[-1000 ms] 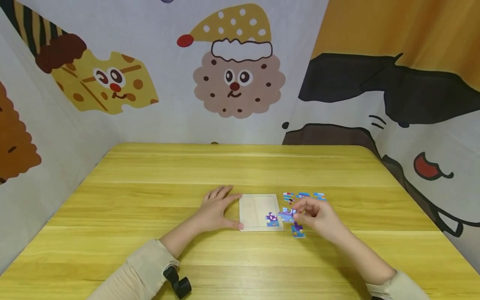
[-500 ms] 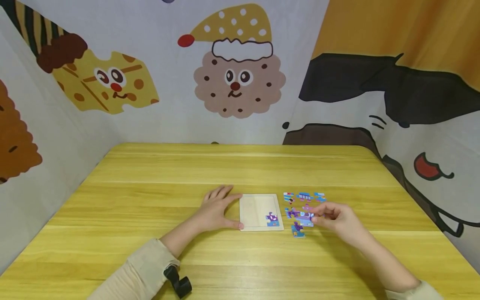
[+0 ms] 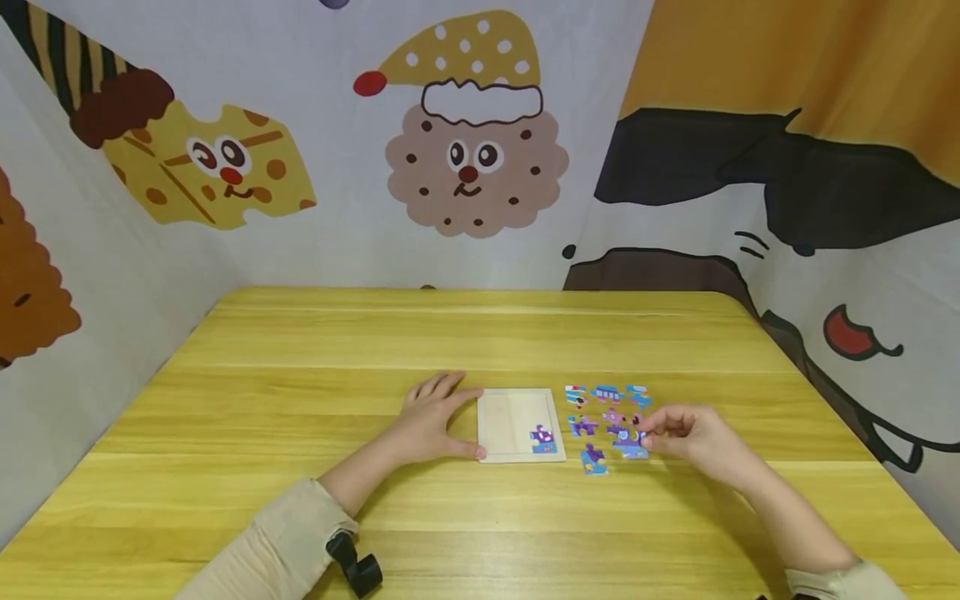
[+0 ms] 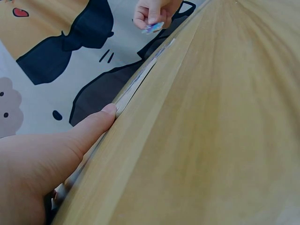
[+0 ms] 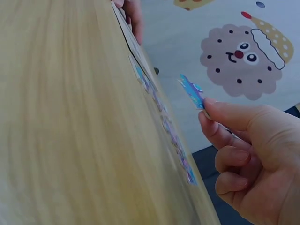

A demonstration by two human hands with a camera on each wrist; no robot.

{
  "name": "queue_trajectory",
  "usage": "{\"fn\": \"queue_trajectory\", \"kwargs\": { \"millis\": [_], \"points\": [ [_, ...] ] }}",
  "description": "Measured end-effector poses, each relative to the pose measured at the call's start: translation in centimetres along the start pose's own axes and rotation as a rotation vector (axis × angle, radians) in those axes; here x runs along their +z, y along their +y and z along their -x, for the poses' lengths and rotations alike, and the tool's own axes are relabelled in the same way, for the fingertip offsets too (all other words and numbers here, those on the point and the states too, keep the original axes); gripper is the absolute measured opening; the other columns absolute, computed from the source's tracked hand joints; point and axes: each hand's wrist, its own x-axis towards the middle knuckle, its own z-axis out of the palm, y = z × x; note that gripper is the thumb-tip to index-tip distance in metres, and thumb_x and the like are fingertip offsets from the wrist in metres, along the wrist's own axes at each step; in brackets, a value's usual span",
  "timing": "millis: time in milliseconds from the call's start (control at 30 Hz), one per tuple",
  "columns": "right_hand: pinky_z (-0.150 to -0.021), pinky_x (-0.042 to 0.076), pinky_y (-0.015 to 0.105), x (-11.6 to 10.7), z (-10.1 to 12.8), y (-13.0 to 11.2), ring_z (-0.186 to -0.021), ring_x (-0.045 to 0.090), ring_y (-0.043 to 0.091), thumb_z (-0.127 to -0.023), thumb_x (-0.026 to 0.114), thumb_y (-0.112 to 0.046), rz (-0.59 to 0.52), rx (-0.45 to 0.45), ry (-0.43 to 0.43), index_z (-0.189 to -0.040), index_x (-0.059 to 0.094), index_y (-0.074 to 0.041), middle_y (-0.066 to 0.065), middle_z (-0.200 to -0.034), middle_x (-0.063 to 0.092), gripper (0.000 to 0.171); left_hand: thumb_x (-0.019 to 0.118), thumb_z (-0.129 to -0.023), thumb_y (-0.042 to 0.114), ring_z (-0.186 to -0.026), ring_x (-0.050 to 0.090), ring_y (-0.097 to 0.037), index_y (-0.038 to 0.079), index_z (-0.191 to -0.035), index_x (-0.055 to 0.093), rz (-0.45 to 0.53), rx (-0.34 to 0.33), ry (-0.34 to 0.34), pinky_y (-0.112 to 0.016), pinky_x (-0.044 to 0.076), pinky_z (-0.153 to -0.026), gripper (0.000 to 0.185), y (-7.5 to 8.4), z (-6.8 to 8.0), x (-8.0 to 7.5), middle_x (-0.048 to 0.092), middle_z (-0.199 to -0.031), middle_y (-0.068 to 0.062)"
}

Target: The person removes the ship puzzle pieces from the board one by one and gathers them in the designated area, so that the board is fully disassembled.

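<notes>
A shallow, pale wooden puzzle tray (image 3: 510, 425) lies flat on the table, with one purple and blue puzzle piece (image 3: 542, 439) in its lower right corner. My left hand (image 3: 435, 425) touches the tray's left side, its thumb and forefinger spread along that edge. Between thumb and fingertip my right hand (image 3: 693, 442) pinches a blue and purple puzzle piece (image 5: 192, 92). In the right wrist view this piece hangs above the table. Below and around it lie several loose puzzle pieces (image 3: 595, 459) to the right of the tray.
The yellow wood-grain table (image 3: 300, 350) extends on all sides of the tray. Behind it hangs a curtain (image 3: 315, 250) printed with cartoon food. A black strap (image 3: 355, 567) sits at the left sleeve's cuff.
My right hand has carried the pinched puzzle piece rightward, from beside the tray's right edge to over the loose pieces. My left hand has stayed at the tray.
</notes>
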Motion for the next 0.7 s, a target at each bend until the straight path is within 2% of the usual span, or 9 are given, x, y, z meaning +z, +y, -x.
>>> {"fn": "queue_trajectory", "kwargs": {
  "millis": [400, 700],
  "points": [
    [-0.065, 0.053, 0.029, 0.1, -0.3, 1.4, -0.077, 0.063, 0.017, -0.084, 0.073, -0.011, 0.001, 0.066, -0.09, -0.096, 0.069, 0.001, 0.009, -0.088, 0.067, 0.017, 0.066, -0.071, 0.072, -0.141, 0.012, -0.036, 0.022, -0.147, 0.04, 0.004, -0.001, -0.001, -0.057, 0.009, -0.109, 0.095, 0.0, 0.1, -0.1, 0.018, -0.157, -0.014],
    [-0.061, 0.051, 0.026, 0.3, -0.3, 1.7, -0.074, 0.06, 0.013, -0.084, 0.073, -0.009, 0.045, 0.06, -0.082, -0.096, 0.07, 0.0, 0.009, -0.088, 0.066, 0.015, 0.065, -0.071, 0.072, -0.141, 0.013, -0.037, 0.022, -0.147, 0.04, -0.002, 0.0, 0.003, -0.057, 0.01, -0.109, 0.095, -0.1, 0.0, 0.0, 0.019, -0.156, -0.014]
  ]
}}
